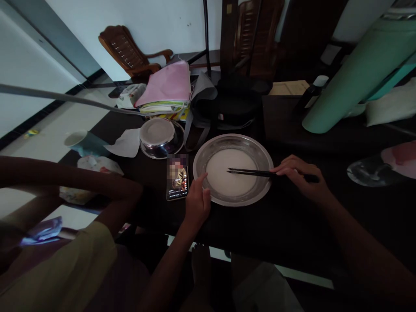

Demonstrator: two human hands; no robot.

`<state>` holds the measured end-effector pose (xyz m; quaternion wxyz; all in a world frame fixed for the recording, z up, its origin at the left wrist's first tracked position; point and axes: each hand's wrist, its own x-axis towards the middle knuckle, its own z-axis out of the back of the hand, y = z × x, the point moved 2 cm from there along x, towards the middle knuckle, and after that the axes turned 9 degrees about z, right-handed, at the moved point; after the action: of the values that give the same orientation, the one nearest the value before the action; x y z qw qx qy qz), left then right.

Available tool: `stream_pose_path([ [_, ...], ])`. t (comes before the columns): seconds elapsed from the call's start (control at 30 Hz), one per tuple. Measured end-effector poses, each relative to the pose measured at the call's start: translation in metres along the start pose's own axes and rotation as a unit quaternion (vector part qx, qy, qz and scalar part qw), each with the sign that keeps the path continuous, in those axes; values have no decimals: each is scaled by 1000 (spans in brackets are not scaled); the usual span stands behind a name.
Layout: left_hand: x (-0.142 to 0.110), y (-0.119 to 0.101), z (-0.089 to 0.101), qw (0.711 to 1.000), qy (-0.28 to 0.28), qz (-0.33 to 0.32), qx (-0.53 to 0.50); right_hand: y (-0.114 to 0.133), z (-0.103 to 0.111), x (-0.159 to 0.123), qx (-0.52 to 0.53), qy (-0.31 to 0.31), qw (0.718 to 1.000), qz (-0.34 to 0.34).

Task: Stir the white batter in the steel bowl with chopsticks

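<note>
A wide metal basin [264,158] stands on the dark table, with a milky white mixture [224,182] in it. My left hand [197,201] grips the basin's near left rim, one finger reaching over the edge. On the basin's right side, my right hand [300,175] is closed around a pair of black chopsticks [250,172]. Their tips point left over the middle of the white mixture; whether they dip into it I cannot tell. Left of the basin lies a phone [177,177] with its screen lit.
Behind the phone sits an upside-down metal bowl [159,132]. A black bag [232,104] and a pile of books [165,102] lie at the back. To the right are a green cylinder [351,78] and a dark bottle [313,93]. Another person's arm [107,186] rests at the left.
</note>
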<state>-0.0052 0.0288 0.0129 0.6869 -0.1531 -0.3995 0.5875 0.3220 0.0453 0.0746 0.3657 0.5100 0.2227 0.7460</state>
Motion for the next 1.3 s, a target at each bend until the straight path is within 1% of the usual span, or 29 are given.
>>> stream_pose_path([
  [0.07, 0, 0, 0, 1000, 5, 4, -1, 0, 2, -1, 13, -15, 1000, -18],
  [0.13, 0, 0, 0, 1000, 10, 8, -2, 0, 1, -2, 31, 4, 999, -23],
  [0.2, 0, 0, 0, 1000, 12, 10, -4, 1, -2, -1, 34, 34, 999, -10],
  [0.27, 0, 0, 0, 1000, 9, 8, -4, 2, -4, 0, 22, 41, 999, 4],
  [0.37, 0, 0, 0, 1000, 2, 0, -3, 1, 0, 0, 6, 6, 1000, -3],
  [0.43, -1, 0, 0, 1000, 2, -1, -1, 1, 2, 0, 14, -8, 1000, -14],
  [0.57, 0, 1, 0, 1000, 11, 9, 3, 2, -3, 0, 29, 33, 999, -6],
  [0.63, 0, 1, 0, 1000, 11, 11, 3, 2, -4, 1, 18, 40, 999, 3],
  [0.8, 0, 2, 0, 1000, 13, 9, -2, 1, 2, -1, 21, -6, 1000, -15],
  [0.87, 0, 2, 0, 1000, 11, 10, -3, 2, 1, -1, 31, 10, 999, -16],
  [0.97, -1, 1, 0, 1000, 10, 15, 2, 3, -3, -1, 23, 44, 999, 9],
  [1.03, -1, 1, 0, 1000, 9, 14, 3, 3, -2, 0, 7, 31, 999, 13],
  [1.13, 0, 1, 1, 1000, 12, 8, 1, 1, 3, -1, 10, -11, 1000, -15],
  [1.17, 0, 1, 1, 1000, 13, 7, 0, 1, 3, -1, 20, -15, 999, -22],
  [1.23, 0, 1, 1, 1000, 14, 7, 0, 1, 2, 0, 37, 5, 999, -19],
  [1.3, 0, 0, 1, 1000, 9, 3, 0, 2, -1, 1, 33, 34, 999, -3],
])
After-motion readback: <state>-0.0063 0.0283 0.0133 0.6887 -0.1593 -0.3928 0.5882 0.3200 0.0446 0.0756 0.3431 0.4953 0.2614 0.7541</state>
